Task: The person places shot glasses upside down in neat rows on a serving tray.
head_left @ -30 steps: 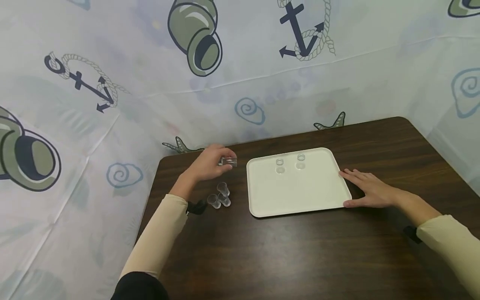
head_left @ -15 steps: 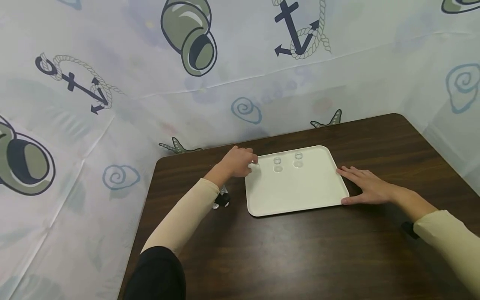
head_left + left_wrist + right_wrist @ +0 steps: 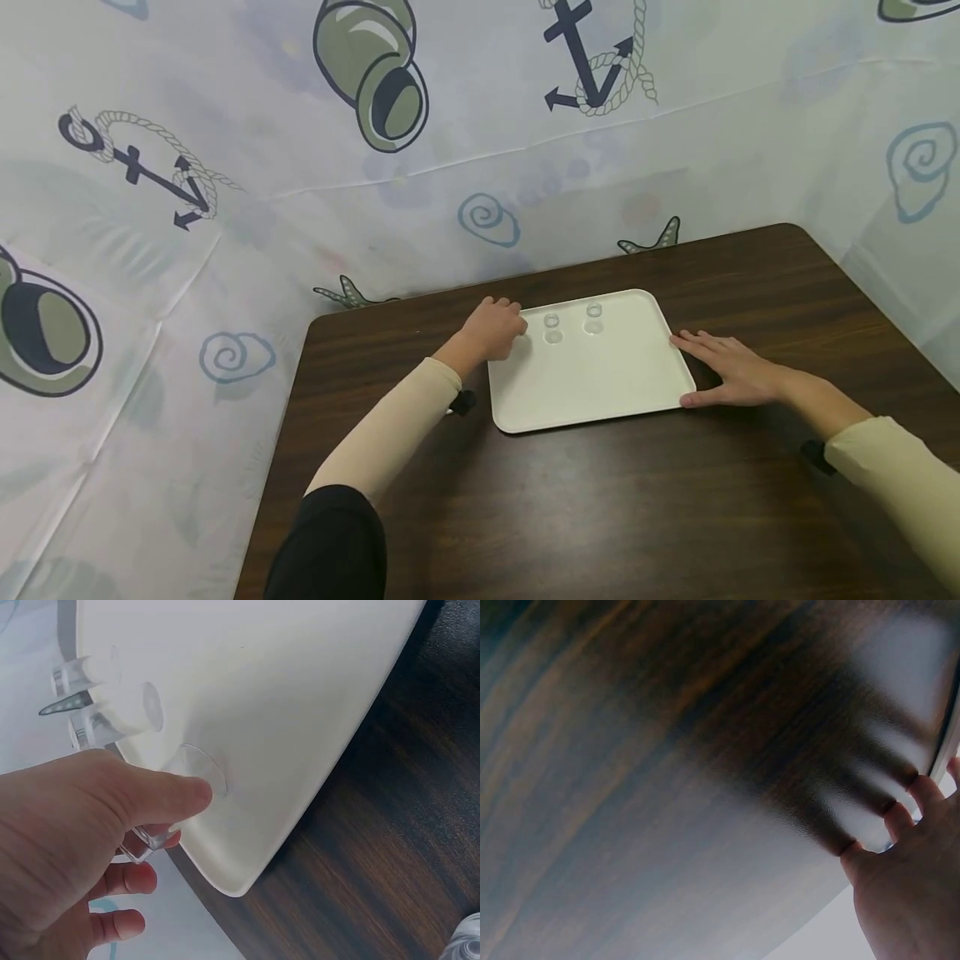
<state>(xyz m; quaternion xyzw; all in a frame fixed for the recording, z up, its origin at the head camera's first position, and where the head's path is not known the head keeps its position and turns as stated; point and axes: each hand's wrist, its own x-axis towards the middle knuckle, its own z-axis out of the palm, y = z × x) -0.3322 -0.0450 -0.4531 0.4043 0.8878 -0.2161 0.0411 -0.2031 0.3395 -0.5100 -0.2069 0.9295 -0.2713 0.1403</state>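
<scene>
My left hand (image 3: 491, 331) is over the tray's back left corner and pinches a small clear shot glass (image 3: 199, 766) between thumb and fingers. In the left wrist view that glass is upside down, its wide rim right at the tray surface; in the head view the hand hides it. Two more upturned glasses, one on the left (image 3: 552, 322) and one on the right (image 3: 593, 312), stand along the back of the white tray (image 3: 592, 375). My right hand (image 3: 731, 375) lies spread at the tray's right edge, fingertips and thumb touching it.
Beneath my left wrist, mostly hidden by the arm, are loose glasses; one (image 3: 465, 941) shows at the corner of the left wrist view. The dark wooden table (image 3: 570, 500) meets a patterned cloth wall (image 3: 420, 225) at the back.
My left hand has carried the glass rightward from the table's left side onto the tray's back left corner. Its arm now covers the loose glasses. My right hand stays at the tray's edge.
</scene>
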